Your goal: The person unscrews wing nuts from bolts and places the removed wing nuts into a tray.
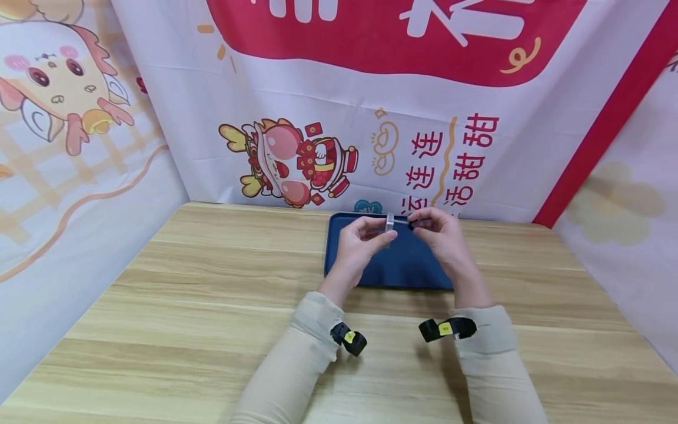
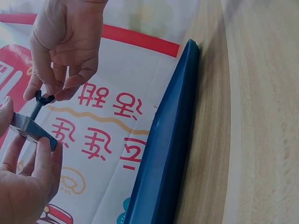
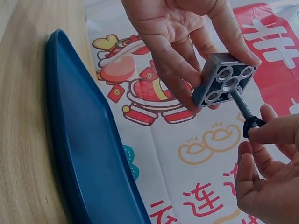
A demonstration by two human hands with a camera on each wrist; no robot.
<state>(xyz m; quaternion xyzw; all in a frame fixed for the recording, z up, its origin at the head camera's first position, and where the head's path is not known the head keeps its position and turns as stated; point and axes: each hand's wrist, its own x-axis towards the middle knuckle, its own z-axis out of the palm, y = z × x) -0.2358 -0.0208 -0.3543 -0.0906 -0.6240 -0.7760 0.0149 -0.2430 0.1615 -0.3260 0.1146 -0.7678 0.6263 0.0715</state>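
My left hand [image 1: 360,247] holds a small square metal block [image 3: 226,79] by its edges, thumb on one side and fingers on the other. Round holes show in the block's face in the right wrist view. A threaded wing screw [image 3: 241,103] stands out from a hole near one corner of it. At the screw's outer end is a black winged head [image 2: 44,98], which my right hand [image 1: 445,241] pinches between thumb and fingertips. Both hands are raised above a blue tray [image 1: 389,280]. How deep the thread sits in the block cannot be told.
The tray lies at the back of a wood-grain table [image 1: 212,330], close to a hanging printed cloth [image 1: 196,129]. Further cloth walls stand at left and right. A black strap with a small device [image 1: 349,338] is on each sleeved wrist.
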